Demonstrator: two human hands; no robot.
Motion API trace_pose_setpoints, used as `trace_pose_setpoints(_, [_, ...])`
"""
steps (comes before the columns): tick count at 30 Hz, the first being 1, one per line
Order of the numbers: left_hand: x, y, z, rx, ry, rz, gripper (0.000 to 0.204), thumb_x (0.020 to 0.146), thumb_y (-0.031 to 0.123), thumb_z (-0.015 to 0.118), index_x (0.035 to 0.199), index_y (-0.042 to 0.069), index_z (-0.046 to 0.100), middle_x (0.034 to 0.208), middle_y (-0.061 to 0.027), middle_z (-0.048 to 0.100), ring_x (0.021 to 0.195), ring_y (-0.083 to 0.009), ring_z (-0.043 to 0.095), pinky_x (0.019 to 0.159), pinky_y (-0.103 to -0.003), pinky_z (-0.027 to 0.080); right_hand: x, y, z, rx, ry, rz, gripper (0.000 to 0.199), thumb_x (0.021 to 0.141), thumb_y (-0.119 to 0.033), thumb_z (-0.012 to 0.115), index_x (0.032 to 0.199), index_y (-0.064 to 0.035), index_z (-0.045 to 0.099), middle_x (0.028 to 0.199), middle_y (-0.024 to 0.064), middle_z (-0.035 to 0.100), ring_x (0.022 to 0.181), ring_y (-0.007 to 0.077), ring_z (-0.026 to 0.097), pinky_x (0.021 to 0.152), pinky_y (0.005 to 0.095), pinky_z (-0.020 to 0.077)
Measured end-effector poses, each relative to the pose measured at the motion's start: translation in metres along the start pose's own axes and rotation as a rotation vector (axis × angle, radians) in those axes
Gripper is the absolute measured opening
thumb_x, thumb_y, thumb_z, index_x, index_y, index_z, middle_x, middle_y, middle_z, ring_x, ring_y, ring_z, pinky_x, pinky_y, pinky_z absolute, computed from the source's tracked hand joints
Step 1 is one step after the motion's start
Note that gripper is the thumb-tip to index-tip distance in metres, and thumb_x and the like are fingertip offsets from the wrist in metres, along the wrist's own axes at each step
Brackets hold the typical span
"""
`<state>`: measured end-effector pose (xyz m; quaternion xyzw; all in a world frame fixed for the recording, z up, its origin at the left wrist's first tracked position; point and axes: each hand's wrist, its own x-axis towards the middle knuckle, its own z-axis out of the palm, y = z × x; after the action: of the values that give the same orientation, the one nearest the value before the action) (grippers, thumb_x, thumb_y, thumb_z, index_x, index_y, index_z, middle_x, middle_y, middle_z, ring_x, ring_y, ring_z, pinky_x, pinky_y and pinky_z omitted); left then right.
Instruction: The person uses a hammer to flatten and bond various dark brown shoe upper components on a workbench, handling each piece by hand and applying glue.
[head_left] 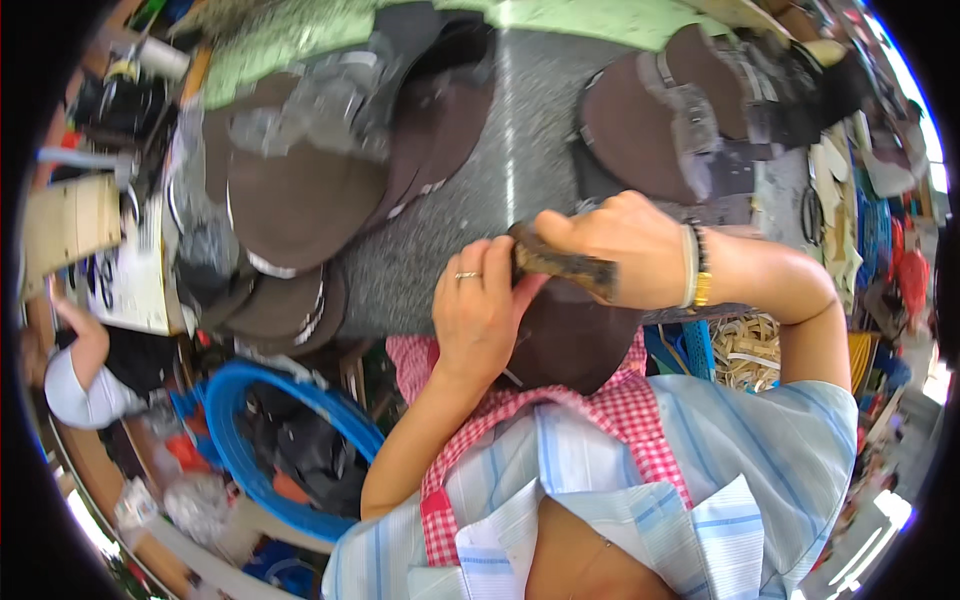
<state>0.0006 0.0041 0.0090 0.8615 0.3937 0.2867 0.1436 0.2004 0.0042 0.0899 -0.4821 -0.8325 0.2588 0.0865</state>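
My left hand [478,312], a ring on one finger, presses against the rim of a dark brown hat [572,345] held over my red-checked apron. My right hand [622,248], with bracelets at the wrist, grips a worn brown brush [560,264] and holds it on the hat's upper edge. The two hands nearly touch at the brush's left end. Much of the hat's top is hidden behind both hands.
A grey worktable [480,190] carries piles of brown hats at the left [300,200] and right [650,120]. A blue tub [235,400] of dark items sits at lower left. Another person in a white cap [75,390] is at far left. Woven baskets [745,345] lie to the right.
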Motion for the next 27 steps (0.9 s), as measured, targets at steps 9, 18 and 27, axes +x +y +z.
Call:
trace_pose_setpoints(9, [0.056,0.016,-0.110,-0.122,0.192,0.155,0.045,0.071,0.010,0.087,0.112,0.004,0.068,0.097,-0.0106,0.071,0.076,-0.0200,0.067,0.071,-0.032,0.055,-0.074,0.058,-0.054,0.085,0.629,0.496,0.033,0.096,-0.026,0.057,0.114,-0.0003,0.067,0.108,0.0198,0.068,0.097,0.0354,0.067,0.086,0.0392,0.0534])
trace_pose_setpoints(18, [0.145,-0.085,-0.138,0.549,0.394,0.142,0.040,0.084,0.014,0.074,0.120,0.000,0.063,0.107,-0.0135,0.067,0.100,-0.0309,0.064,0.089,-0.038,0.050,-0.163,0.203,-0.050,-0.134,0.642,0.700,0.031,0.094,-0.032,0.054,0.099,-0.0032,0.064,0.093,0.0240,0.066,0.091,0.0428,0.063,0.079,0.0489,0.0495])
trace_pose_setpoints(27, [0.228,0.085,0.142,0.112,-0.281,0.876,0.060,0.083,0.000,0.053,0.142,0.009,0.046,0.143,-0.0076,0.052,0.140,-0.0254,0.041,0.117,-0.045,0.027,-0.141,0.229,-0.015,-0.505,0.594,0.626,0.026,0.093,-0.026,0.051,0.095,-0.0075,0.068,0.083,0.0199,0.069,0.077,0.0391,0.068,0.072,0.0497,0.0549])
